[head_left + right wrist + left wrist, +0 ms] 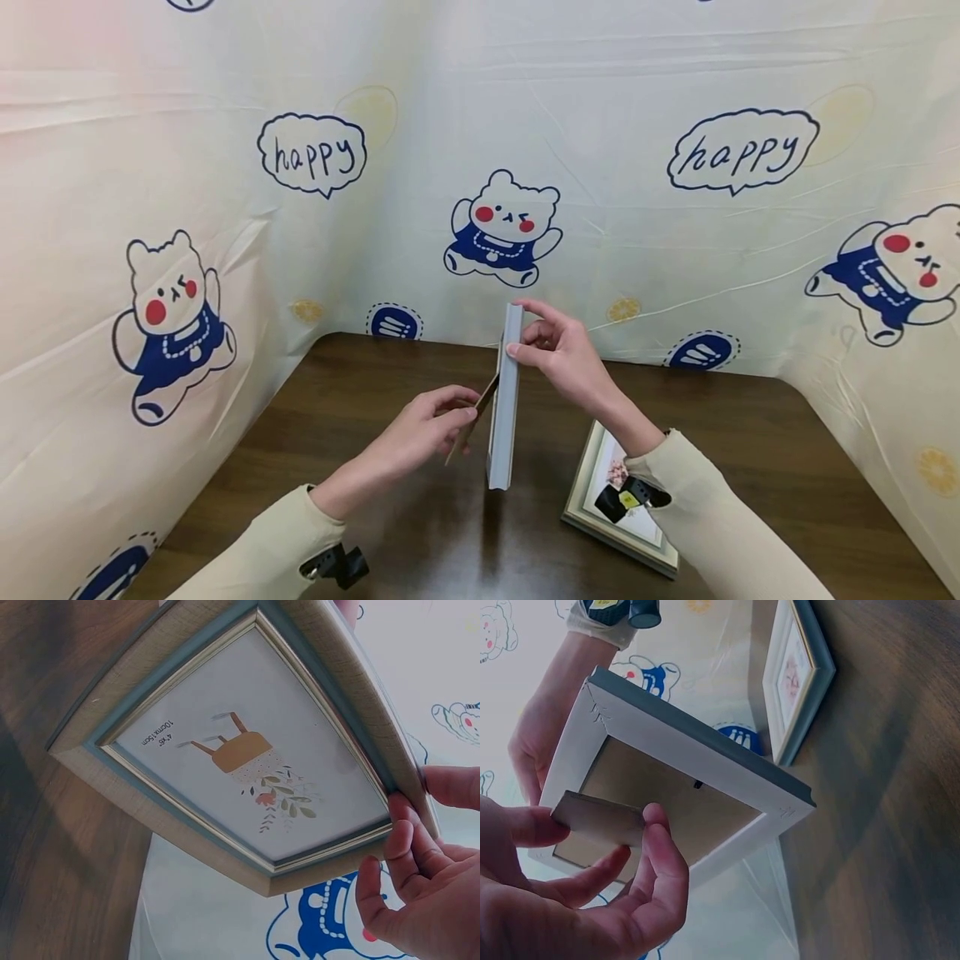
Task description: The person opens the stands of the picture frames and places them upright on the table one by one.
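Observation:
A picture frame (505, 400) is held upright over the table, edge-on in the head view. My right hand (562, 358) pinches its upper side between thumb and fingers. The right wrist view shows its front, a beige border with a gold inner edge around a print (247, 750) of a plant on a stool. On the back, a brown backing panel (712, 817) sits inside a pale border. The flat easel stand (604, 817) tilts out from that panel, and my left hand (420, 429) grips it between thumb and fingers.
A second picture frame (581, 500) with a pink flower print lies on the dark wooden table (405, 542), partly under my right forearm. Behind the table hangs a pale curtain (600, 75) with cartoon bears.

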